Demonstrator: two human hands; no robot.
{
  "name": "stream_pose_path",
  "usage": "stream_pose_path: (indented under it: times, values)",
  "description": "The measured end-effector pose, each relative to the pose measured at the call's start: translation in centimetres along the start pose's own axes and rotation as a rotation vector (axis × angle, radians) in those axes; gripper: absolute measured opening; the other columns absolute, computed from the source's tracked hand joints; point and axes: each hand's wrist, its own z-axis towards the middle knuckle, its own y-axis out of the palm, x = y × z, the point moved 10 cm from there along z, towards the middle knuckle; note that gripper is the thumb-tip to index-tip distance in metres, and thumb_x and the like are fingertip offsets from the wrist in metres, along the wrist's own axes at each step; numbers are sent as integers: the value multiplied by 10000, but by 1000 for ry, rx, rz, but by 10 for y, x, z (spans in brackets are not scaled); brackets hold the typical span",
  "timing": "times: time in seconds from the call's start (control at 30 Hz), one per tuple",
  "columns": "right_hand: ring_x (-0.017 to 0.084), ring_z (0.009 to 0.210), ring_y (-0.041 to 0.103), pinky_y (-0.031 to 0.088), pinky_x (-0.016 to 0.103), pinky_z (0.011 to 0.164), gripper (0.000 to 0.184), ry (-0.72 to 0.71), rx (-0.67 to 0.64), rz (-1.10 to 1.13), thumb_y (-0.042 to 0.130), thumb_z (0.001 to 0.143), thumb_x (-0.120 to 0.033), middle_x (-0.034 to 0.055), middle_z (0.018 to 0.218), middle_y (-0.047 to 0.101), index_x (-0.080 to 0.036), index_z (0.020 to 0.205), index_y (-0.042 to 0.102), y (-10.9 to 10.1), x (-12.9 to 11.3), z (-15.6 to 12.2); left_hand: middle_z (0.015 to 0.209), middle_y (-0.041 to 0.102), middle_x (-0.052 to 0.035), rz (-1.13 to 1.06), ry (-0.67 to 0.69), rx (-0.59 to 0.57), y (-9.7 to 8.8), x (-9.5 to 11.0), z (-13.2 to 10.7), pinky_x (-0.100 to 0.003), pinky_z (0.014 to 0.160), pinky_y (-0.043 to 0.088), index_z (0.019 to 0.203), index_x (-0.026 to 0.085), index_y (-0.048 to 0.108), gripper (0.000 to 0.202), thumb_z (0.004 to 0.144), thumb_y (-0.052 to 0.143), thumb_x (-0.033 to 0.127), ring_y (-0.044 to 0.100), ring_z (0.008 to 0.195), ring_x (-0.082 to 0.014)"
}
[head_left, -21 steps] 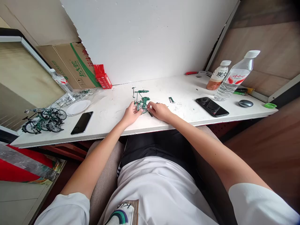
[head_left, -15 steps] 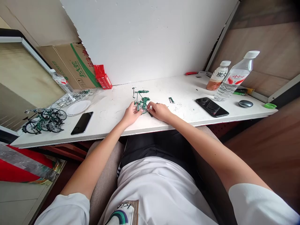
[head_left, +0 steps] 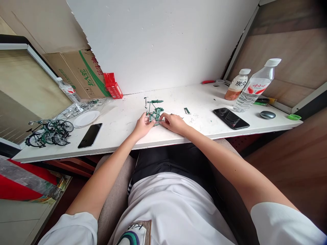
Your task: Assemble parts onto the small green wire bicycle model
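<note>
Green model bicycle held at its wheel between two hands, centre of the frame

At the left edge of the frame, a cluster of dark model bicycles [head_left: 49,133] is stood on the white table [head_left: 120,117]. Just right of it, a phone [head_left: 90,135] is laid flat, and a round white plate [head_left: 87,119] is set above that. In the upper left, a cardboard box [head_left: 79,73] is leaned behind a clear bottle [head_left: 68,92], with a red carton [head_left: 115,89] placed beside it.

In the centre, the green model bicycle [head_left: 157,111] is held by the left hand [head_left: 143,127]: its lower wheel is gripped narrowly, with the thumb laid across the near side and the other fingers curled at the wheel's left. The handlebar and the saddle end are left free above the fingertips, towards the top of the frame. By the right hand [head_left: 175,123], the wheel is met from the right, the fingertips bunched narrowly at its edge; whether a small part is pinched there cannot be told.

Right of centre, small green parts [head_left: 187,111] are left on the tabletop. Farther right, a dark phone [head_left: 231,118], a brown-bottomed bottle [head_left: 237,85], a water bottle [head_left: 257,85], a mouse [head_left: 267,115] and a green ring [head_left: 294,117] are ranged towards the edge.
</note>
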Motion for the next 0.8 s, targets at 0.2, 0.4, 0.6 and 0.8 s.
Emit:
stream_pose_path:
  times: [0.2,0.4,0.6,0.8]
  values:
    - [188,754,658,351,265,676,228,-1,15,4,576,1083,-340,19,896,778,-237,1281,625,-1,1,0,1157,800,-122,-81,-17,-5,1,-6,2,-423,902,670,1201,202,585,457,860,841,368,799,930,-238]
    - [223,791,686,388,287,718,248,106,40,-75,529,1093,-363,50,940,795,-240,1278,641,0,11,1,1193,796,-145,-85,-17,3,2,-1,0,-447,877,687,1143,200,558,423,869,831,373,804,969,-263]
    - [227,787,687,373,290,685,234,120,53,-93,519,1089,-325,60,1001,803,-251,1266,652,-3,11,1,1210,791,-146,-94,-33,17,1,-1,0,-450,871,690,1150,198,549,438,863,836,364,800,957,-250]
    - [206,761,668,358,288,664,209,79,92,-55,541,1074,-276,54,1001,794,-241,1229,677,-9,7,0,1194,785,-144,-129,-52,31,1,1,-2,-438,862,683,1140,195,545,438,857,842,349,798,923,-234]
